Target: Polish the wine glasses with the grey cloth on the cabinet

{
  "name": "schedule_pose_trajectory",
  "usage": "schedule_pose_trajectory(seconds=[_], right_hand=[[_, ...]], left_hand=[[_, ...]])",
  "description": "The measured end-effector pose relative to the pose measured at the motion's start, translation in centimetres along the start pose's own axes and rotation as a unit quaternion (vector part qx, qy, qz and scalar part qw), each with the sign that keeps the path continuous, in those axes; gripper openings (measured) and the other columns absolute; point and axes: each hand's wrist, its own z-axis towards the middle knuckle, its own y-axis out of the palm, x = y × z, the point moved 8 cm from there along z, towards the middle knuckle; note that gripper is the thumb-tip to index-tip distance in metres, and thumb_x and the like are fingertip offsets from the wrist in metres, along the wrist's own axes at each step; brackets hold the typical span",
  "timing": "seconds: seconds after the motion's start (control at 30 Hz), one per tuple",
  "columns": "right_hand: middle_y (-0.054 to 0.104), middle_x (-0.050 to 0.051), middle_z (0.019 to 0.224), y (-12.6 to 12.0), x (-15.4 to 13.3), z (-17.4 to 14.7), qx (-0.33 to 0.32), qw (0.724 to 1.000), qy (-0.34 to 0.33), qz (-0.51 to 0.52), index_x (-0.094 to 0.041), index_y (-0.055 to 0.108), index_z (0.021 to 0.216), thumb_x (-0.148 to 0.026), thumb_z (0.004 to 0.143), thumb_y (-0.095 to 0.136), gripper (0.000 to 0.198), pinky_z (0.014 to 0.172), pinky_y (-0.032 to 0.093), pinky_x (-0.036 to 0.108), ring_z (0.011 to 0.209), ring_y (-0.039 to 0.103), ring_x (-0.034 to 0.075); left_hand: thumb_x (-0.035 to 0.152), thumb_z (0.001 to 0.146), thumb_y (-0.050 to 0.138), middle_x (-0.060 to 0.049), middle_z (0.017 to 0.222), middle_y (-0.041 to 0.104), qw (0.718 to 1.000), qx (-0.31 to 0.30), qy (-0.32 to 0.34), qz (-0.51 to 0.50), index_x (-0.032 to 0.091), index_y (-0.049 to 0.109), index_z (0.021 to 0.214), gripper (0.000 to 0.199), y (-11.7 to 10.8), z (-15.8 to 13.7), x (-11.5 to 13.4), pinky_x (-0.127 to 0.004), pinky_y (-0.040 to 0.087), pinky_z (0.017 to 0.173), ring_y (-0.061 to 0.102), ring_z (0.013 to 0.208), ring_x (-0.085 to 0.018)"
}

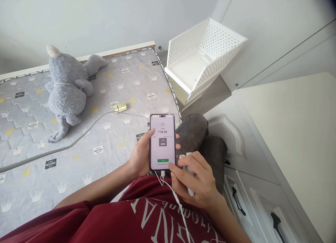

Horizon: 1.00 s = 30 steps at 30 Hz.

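My left hand (pixel 143 150) is closed round a smartphone (pixel 162 150), thumb on its left edge and fingertips showing past the right edge. The lit screen shows "¥30.00", a dark loading box and a green button near the bottom. A white charging cable (pixel 172 190) is plugged into the phone's lower end and runs down over the red shirt. My right hand (pixel 198 178) is curled, with its index fingertip at the screen's lower right corner. Small white pieces (pixel 189 171) show between its fingers; what they are I cannot tell.
On the patterned mattress (pixel 126 138) lie a grey plush toy (pixel 68 85), a small yellow packet (pixel 120 107) and a long grey cord (pixel 76 142). A white perforated basket (pixel 183 71) stands beyond my knees. White cabinets (pixel 252 197) with dark handles are at the right.
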Motion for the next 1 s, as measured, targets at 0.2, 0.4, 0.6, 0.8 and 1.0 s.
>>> schedule_pose_trajectory(seconds=[0.2,0.4,0.6,0.8,1.0], right_hand=[[0.062,0.008,0.088,0.1,-0.3,0.2,0.002,1.0,-0.007,-0.004,-0.01,0.076,0.106,-0.005,0.093,0.07,0.015,0.067,0.041,0.034,0.077,0.046,0.017],[0.064,0.008,0.089,0.5,-0.1,-0.2,-0.005,1.0,-0.009,0.0,-0.01,0.075,0.107,-0.005,0.092,0.073,0.016,0.069,0.041,0.035,0.079,0.048,0.018],[0.063,0.007,0.089,0.9,-0.4,-0.2,-0.047,0.999,-0.018,0.011,-0.012,0.076,0.107,-0.006,0.092,0.073,0.015,0.07,0.041,0.035,0.08,0.05,0.018],[0.06,0.005,0.085,1.4,-1.2,0.0,-0.077,0.995,-0.06,0.017,-0.012,0.075,0.104,-0.009,0.096,0.07,0.01,0.069,0.038,0.035,0.079,0.048,0.017],[0.063,0.007,0.089,1.1,-0.9,-0.3,-0.072,0.996,-0.047,0.013,-0.012,0.076,0.11,-0.009,0.095,0.071,0.016,0.072,0.04,0.036,0.081,0.049,0.018]], left_hand=[[0.043,0.095,0.061,-0.019,0.115,0.08,0.999,0.009,-0.014,0.033,0.011,0.068,0.136,0.053,-0.7,0.0,-0.5,-0.043,0.062,0.086,0.078,0.098,-0.033],[0.054,0.101,0.055,-0.02,0.133,0.075,1.0,0.003,0.015,0.012,0.014,0.066,0.142,0.059,-0.3,0.1,-0.1,-0.045,0.064,0.09,0.077,0.108,-0.034],[0.065,0.105,0.042,-0.019,0.134,0.073,0.999,0.03,0.044,0.008,0.014,0.069,0.137,0.066,0.3,0.2,0.5,-0.045,0.067,0.082,0.077,0.103,-0.032],[0.062,0.1,0.052,-0.02,0.116,0.079,1.0,0.013,0.004,0.008,0.01,0.072,0.132,0.065,0.1,0.1,-0.2,-0.042,0.066,0.083,0.079,0.092,-0.03],[0.05,0.096,0.063,-0.02,0.114,0.081,0.999,0.026,-0.022,0.014,0.01,0.071,0.134,0.056,-0.5,0.1,-0.7,-0.038,0.065,0.082,0.08,0.095,-0.03]])
